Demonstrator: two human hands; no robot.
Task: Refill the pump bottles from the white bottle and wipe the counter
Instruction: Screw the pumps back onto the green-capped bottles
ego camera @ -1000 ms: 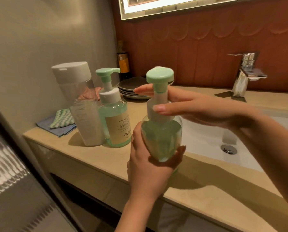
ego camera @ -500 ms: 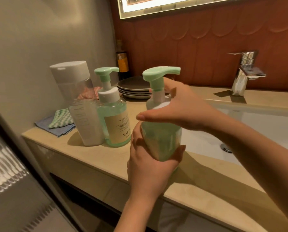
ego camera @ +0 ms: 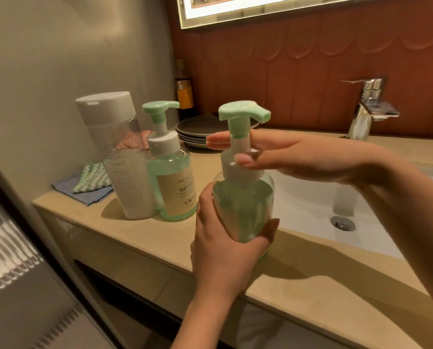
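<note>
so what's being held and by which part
Left hand grips the pump bottle round its body; right hand pinches its white collar.

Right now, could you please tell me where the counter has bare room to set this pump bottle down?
Bare counter runs along the front edge, before the sink, and behind it between the plates and the faucet. The left end is crowded: white bottle, labelled pump bottle, cloths.
</note>
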